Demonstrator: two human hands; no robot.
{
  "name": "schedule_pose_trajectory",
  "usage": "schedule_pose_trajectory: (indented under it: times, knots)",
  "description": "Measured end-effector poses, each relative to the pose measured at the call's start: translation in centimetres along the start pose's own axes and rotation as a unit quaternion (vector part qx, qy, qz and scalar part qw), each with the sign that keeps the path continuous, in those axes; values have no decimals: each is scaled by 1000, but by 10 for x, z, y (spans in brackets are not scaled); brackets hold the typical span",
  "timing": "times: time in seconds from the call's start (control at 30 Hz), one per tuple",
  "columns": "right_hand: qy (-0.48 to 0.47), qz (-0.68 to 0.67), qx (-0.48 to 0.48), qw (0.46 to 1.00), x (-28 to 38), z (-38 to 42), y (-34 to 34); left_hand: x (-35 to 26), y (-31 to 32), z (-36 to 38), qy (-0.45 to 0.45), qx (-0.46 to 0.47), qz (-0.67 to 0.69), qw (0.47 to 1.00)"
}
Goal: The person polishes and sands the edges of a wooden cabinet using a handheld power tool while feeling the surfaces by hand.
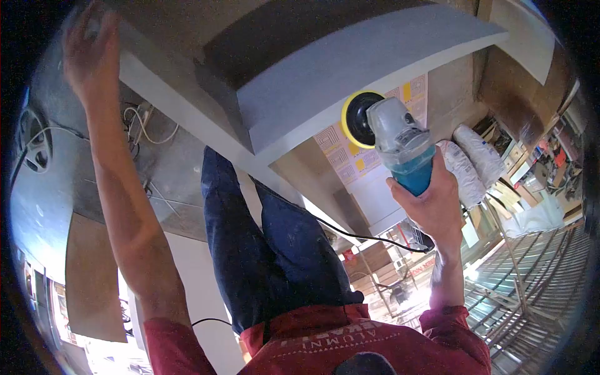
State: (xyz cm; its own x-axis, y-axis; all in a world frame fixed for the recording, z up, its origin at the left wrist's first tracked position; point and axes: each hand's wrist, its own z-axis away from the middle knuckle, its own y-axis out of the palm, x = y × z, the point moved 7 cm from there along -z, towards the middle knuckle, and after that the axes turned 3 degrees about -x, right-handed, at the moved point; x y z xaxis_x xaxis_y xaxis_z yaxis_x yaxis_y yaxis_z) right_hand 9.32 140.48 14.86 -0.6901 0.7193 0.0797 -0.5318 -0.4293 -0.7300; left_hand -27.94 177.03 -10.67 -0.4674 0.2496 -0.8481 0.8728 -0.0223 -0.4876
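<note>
My right hand point(431, 197) is wrapped around the teal body of a power sander point(400, 140) shaped like an angle grinder, its head grey and cloudy. The sander's round black pad with a yellow rim point(360, 120) is against or very close to the front edge of a grey-white board point(325, 75). That board meets a long pale panel point(181, 103) at a corner. At the upper left, my left hand point(90, 53) is at the far end of the pale panel, fingers apart and slightly blurred; whether it presses on the panel is hard to see.
A black cord point(369, 237) runs from the sander past my legs. A pale cable point(153, 128) and a wheel-like disc point(35, 140) lie on the floor at left. A brown board point(94, 281) leans there. White rolled bundles point(478, 162) and wood scraps are at right, near a metal grating point(537, 287).
</note>
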Motion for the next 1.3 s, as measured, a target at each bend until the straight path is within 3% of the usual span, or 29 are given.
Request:
schedule_pose_trajectory:
  times: [0.07,0.1,0.13,0.17,0.23,0.37,0.43,0.57,0.63,0.77,0.83,0.87,0.97,1.0,1.1,1.13,1.3]
  knots:
    - [-8,29,19,999,12,-5,5,7,14,-1,-115,21,199,973]
    - [-11,35,23,999,15,-6,5,-63,28,0,-54,0,-54,997]
    - [-32,52,24,998,21,-7,6,-105,36,2,9,-17,-303,953]
    - [-53,69,25,996,28,-8,7,-102,38,3,1,-20,-303,953]
    - [-46,87,32,995,35,-9,8,-99,36,6,-8,-95,-449,889]
    - [-18,105,71,992,38,-13,11,-99,38,7,-7,-114,-451,885]
    - [-5,113,89,990,34,-15,14,-105,36,5,-23,-58,-435,898]
    - [-26,112,66,991,28,-20,8,-122,35,8,-64,-65,-396,914]
    - [-6,105,55,993,21,-24,2,-114,36,6,-19,-3,-319,948]
    - [18,115,39,992,2,-42,-19,-94,35,6,-49,-13,-316,947]
    - [-12,120,3,993,-6,-52,-33,-74,31,14,42,-58,-424,903]
    - [43,101,18,994,-15,-58,-39,-63,29,15,42,-57,-424,903]
    - [5,115,-32,993,-34,-75,-59,-54,29,15,58,-71,-424,901]
    - [42,35,-11,998,-40,-81,-63,-57,29,15,48,-67,-427,900]
    - [42,93,-33,994,-70,-103,-86,-47,28,12,55,-41,-430,900]
    - [45,50,-34,997,-69,-108,-92,-46,30,11,71,-21,-432,899]
    - [52,91,-69,992,-90,-132,-114,-53,29,16,87,-55,-398,912]
